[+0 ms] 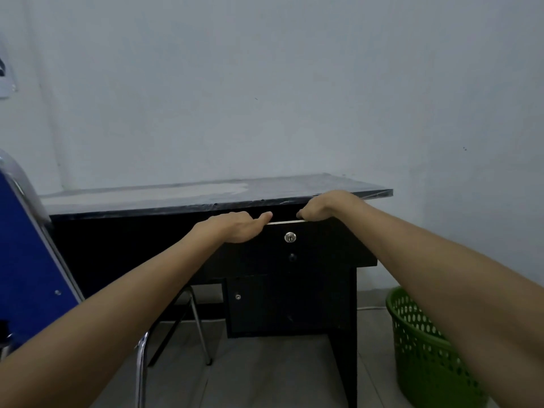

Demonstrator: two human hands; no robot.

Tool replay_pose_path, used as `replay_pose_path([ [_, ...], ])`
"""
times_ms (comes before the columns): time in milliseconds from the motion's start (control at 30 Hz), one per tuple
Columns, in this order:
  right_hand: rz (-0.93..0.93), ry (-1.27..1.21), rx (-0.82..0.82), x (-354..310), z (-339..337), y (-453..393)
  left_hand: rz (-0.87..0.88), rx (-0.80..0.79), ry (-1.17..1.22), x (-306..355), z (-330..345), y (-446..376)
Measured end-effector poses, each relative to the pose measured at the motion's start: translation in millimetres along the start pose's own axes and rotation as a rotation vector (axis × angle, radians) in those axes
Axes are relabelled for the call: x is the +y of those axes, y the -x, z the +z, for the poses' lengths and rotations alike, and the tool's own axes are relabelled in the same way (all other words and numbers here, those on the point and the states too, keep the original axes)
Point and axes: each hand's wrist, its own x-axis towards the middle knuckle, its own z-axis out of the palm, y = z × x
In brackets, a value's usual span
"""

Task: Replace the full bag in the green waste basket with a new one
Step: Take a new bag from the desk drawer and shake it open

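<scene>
A pale wall (pixel 265 98) fills the background, and against it stands a black desk (pixel 206 198) with a glossy top, its long axis running left to right across the view. A blue chair (pixel 26 245) with chrome legs sits at the left, turned partly away. The green waste basket (pixel 424 348) stands upright on the floor just beside the desk's right leg, its mouth facing up and its perforated wall showing; the right forearm hides much of its rim, and I cannot tell whether a bag is inside. Both arms reach forward to the top edge of the drawer (pixel 294 245) below the desktop, probably because a fresh bag is kept in it. The left hand (pixel 235 228) lies palm down with fingers together, hooked over the drawer's metal lip (pixel 287 222). The right hand (pixel 323 206) curls over the same lip, fingers bent and hidden behind it. Both seem placed to pull it open evenly. A small round lock (pixel 290 237) sits centred on the drawer front
</scene>
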Motion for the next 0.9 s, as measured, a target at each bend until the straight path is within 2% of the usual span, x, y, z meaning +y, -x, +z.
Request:
replay_pose_path([
  [167,-0.005,-0.202,0.110,8.2,-7.2,15.6,0.005,0.124,-0.046,1.8,7.6,6.0],
  [333,-0.019,-0.699,0.131,12.3,-17.8,23.6,0.084,0.367,0.059,2.1,16.4,12.5],
  [533,-0.038,-1.150,0.342,2.3,-23.1,35.6,0.268,0.545,0.127,9.2,26.3,31.1],
  [667,-0.020,-1.271,0.379,2.0,-31.8,41.5,0.292,0.578,0.196,15.9,30.1,28.7],
  [900,0.006,-1.671,0.331,7.7,-47.1,28.0,0.330,0.589,0.315,34.6,33.5,25.2],
])
